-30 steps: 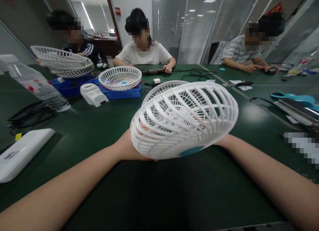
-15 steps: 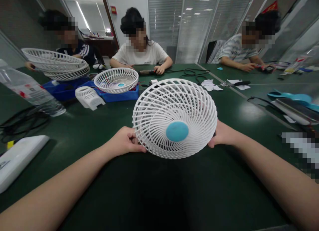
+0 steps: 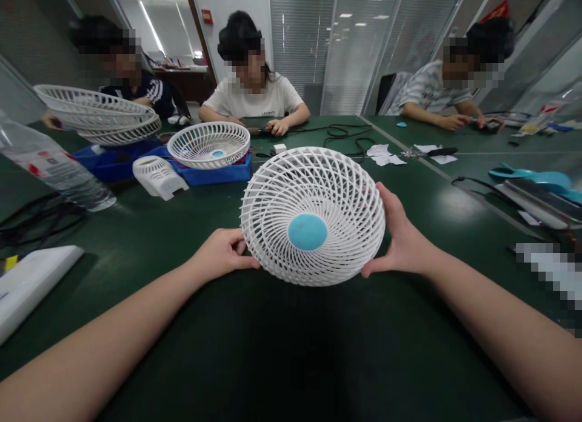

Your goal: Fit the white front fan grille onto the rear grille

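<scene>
A round white fan guard (image 3: 268, 228) with swirling ribs and a blue centre cap (image 3: 308, 232) is held up over the table, its capped face tilted toward me. My left hand (image 3: 228, 250) grips its lower left rim, thumb in front and the other fingers partly hidden by the ribs. On the right edge, my right hand (image 3: 404, 240) clasps the rim between the thumb below and the fingers higher up, some hidden behind. Beyond the guard, a second fan guard (image 3: 209, 145) rests on a blue tray (image 3: 218, 174), beside a white fan base (image 3: 159, 176).
Stacked fan guards (image 3: 97, 110) and a water bottle (image 3: 54, 164) stand at left, near black cables (image 3: 39, 219) and a white box (image 3: 36, 288). Three people sit across the green table (image 3: 182, 361). Paper scraps (image 3: 384, 155) and a blue part (image 3: 530, 176) lie rightward.
The fan guard has shifted slightly left and turned a little. My right hand has changed its hold, with its fingers now showing higher on the rim. My left hand stays at the rim.
</scene>
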`<state>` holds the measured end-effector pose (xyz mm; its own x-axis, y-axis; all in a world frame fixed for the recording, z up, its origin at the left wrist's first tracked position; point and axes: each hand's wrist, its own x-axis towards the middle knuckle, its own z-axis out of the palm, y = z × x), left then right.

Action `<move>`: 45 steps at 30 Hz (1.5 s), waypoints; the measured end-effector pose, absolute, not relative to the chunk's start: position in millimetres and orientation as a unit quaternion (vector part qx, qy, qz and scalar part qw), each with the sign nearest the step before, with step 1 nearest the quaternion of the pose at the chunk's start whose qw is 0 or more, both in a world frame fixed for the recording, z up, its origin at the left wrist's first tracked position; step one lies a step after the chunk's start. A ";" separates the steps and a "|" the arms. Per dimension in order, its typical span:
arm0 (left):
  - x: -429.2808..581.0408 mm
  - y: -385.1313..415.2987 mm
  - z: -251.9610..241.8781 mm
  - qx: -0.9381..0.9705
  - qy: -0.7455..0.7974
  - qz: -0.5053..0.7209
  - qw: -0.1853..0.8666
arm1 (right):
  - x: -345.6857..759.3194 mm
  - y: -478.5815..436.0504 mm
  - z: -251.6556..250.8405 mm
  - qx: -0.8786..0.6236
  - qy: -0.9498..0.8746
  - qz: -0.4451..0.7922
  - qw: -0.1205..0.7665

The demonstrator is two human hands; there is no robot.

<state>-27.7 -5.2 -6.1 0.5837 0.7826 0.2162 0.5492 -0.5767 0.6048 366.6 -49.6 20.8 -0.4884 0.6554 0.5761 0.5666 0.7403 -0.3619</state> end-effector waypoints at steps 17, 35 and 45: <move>-20.3 -19.0 11.4 0.897 0.285 0.325 -0.094 | 367.1 -50.8 19.2 -0.349 -0.845 0.088 0.395; -23.7 -20.4 9.9 0.893 0.269 0.340 -0.123 | 367.3 -49.0 19.7 -0.332 -0.855 0.085 0.388; -23.4 -18.6 6.9 0.885 0.291 0.342 -0.119 | 367.7 -48.1 17.1 -0.343 -0.863 0.073 0.365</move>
<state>-23.4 -18.6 6.9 0.5962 0.4345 0.6751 0.5973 -0.8020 -0.0113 367.7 -48.1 17.1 -0.4986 0.6444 0.5798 0.5383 0.7545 -0.3755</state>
